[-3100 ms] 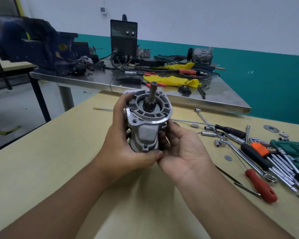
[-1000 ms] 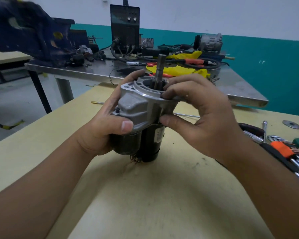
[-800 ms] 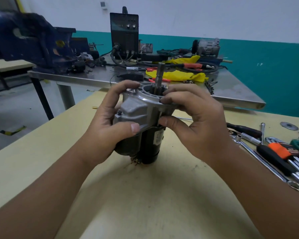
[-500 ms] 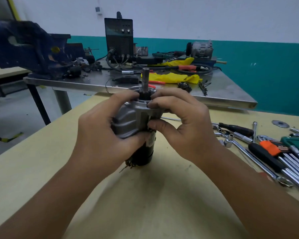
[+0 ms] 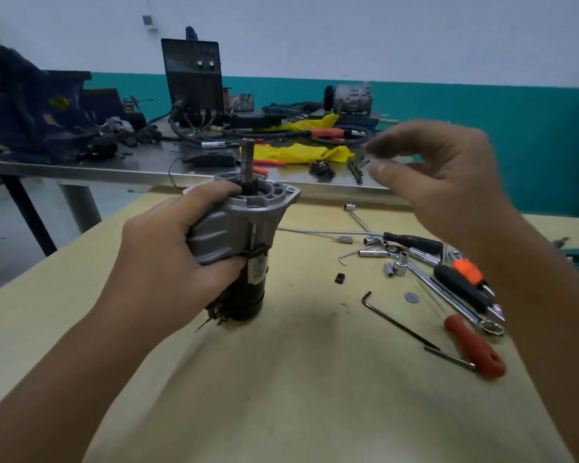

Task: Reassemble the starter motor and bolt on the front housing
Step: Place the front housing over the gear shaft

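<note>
My yellow table (image 5: 298, 379) carries the starter motor (image 5: 244, 248), standing upright on its dark end, the front housing (image 5: 244, 212) seated on top with the shaft poking up; my left hand (image 5: 168, 262) wraps its fingers round the housing; my right hand (image 5: 438, 175) hangs above the tools, fingers loosely spread, holding nothing; seating looks done, so bolting comes next, needing bolts and a socket (image 5: 400, 267); beyond stands a steel bench (image 5: 147, 165) against a teal wall
</note>
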Demonstrator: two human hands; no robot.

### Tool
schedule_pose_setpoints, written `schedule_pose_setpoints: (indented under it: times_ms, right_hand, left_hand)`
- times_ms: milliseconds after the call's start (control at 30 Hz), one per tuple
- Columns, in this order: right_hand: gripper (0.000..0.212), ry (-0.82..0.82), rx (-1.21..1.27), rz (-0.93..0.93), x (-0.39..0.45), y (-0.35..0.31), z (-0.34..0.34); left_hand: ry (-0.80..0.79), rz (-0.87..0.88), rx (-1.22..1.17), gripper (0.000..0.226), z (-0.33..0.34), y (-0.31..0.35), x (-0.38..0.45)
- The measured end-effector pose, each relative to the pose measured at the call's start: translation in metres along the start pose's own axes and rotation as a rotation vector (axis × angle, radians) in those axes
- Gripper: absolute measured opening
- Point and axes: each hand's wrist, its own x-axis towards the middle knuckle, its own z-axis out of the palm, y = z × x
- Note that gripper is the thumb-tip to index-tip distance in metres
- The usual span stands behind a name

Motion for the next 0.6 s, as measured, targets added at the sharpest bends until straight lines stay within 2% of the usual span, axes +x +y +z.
schedule_pose_setpoints:
  times_ms: [67,200,267,400,533,600]
  right_hand:
    - [0.023,-0.085,-0.200,0.131,-0.003,0.016,-0.022]
    - [0.021,-0.683,-0.659,0.438,-0.021,0.052,-0.026]
    - [0.029,-0.855,-0.817,0.535,-0.027,0.067,-0.026]
    - [0.036,-0.777,-0.847,0.683,-0.030,0.093,-0.039]
    - [0.053,-0.597,-0.715,0.586,-0.042,0.111,-0.035]
    - [0.060,-0.612,-0.613,0.566,-0.048,0.114,-0.027]
  left_hand:
    - [-0.017,0.023,-0.005,0.080,-0.001,-0.004,0.000]
    - [-0.086,0.053,-0.047,0.083,-0.004,-0.012,0.006]
    - [-0.132,0.078,-0.061,0.084,-0.005,-0.018,0.010]
    - [-0.157,0.115,-0.146,0.085,-0.009,-0.027,0.014]
    - [-0.174,0.140,-0.215,0.080,-0.009,-0.026,0.019]
    - [-0.175,0.160,-0.221,0.080,-0.006,-0.027,0.020]
